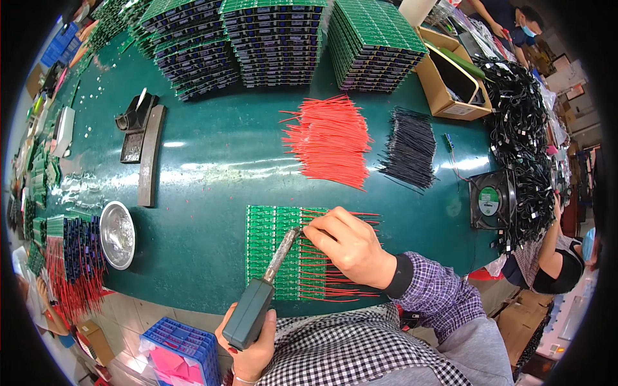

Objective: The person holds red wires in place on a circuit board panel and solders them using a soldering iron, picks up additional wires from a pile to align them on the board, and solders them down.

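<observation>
- Black-and-white checked cloth covers our lap, below the tabletop's near edge.
- Our left hand, low at that edge, is wrapped round the dark grey handle of a hand tool, whose shaft slants up and rightward.
- Our right hand reaches from the right in a purple checked sleeve, fingers curled, thumb and forefinger close beside the tool's tip; we cannot tell whether they pinch a wire.
- Under them, mid near edge, lies a green circuit-board panel, red wires jutting rightward.
- Glossy green tabletop bears board stacks along its far edge, a metal bowl toward its near left corner, and a fan by its right edge.
- Beyond that edge, we see another person.
</observation>
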Demonstrator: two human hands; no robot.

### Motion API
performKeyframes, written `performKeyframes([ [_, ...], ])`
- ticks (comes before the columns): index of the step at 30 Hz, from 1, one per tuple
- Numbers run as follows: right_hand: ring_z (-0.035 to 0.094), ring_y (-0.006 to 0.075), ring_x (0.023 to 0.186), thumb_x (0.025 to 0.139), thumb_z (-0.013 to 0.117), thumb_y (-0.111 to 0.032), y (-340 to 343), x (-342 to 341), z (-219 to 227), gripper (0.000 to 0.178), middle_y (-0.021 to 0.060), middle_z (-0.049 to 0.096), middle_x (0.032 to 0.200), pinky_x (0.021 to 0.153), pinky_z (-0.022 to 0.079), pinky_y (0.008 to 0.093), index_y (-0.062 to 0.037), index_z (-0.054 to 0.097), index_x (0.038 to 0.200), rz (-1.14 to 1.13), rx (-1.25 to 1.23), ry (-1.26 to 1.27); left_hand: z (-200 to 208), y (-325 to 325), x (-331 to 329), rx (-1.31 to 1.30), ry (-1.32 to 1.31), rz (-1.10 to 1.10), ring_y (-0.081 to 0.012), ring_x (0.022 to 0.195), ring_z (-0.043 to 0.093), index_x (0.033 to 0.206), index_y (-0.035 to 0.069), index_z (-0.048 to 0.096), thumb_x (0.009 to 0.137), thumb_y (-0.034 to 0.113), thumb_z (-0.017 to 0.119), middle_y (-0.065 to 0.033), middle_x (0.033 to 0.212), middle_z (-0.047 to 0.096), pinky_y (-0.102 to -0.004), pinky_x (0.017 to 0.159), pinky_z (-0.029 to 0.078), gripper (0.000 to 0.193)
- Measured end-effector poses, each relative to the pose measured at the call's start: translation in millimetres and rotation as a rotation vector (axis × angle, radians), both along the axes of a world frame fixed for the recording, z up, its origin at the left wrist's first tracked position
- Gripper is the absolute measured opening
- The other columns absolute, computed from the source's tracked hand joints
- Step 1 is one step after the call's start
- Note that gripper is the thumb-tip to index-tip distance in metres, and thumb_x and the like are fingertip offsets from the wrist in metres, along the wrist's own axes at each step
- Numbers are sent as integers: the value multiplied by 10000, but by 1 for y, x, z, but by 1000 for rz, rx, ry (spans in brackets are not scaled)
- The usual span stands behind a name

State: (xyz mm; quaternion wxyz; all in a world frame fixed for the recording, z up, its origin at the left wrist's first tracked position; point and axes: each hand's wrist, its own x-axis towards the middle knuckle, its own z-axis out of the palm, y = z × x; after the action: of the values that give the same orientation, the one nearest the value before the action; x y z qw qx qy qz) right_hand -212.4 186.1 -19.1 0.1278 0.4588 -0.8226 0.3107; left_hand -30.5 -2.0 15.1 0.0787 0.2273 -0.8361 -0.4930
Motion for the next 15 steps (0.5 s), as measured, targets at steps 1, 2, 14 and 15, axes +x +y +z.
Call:
performKeyframes([
  [1,588,233,802,704,678,-3,0,0,0,302,95,618,909,652,546,326,49,672,1001,-6,7,-11,0,0,0,0,0,-1,-209,638,624,952,-32,711,775,35,805,-108,807,656,-319,573,485,211],
  [2,588,233,802,704,678,-3,0,0,0,302,95,618,909,652,546,326,49,672,1001,-5,6,1,1,0,0,-15,-9,-10,-216,635,625,945,-29,710,776,42,806,-110,805,657,-323,574,486,207],
  [14,635,273,823,729,689,-9,2,2,0,309,131,654,968,702,564,352,54,678,1032,-12,35,-61,-9,-1,22,30,-41,76,-178,755,653,1058,-32,709,814,35,828,-83,911,711,-324,702,531,279],
  [15,611,255,813,726,680,-11,1,1,0,306,112,627,939,680,552,338,51,669,1025,-7,21,-39,-9,-1,23,124,-47,122,-183,790,665,1090,-33,705,820,29,822,-91,953,718,-325,729,540,301],
])
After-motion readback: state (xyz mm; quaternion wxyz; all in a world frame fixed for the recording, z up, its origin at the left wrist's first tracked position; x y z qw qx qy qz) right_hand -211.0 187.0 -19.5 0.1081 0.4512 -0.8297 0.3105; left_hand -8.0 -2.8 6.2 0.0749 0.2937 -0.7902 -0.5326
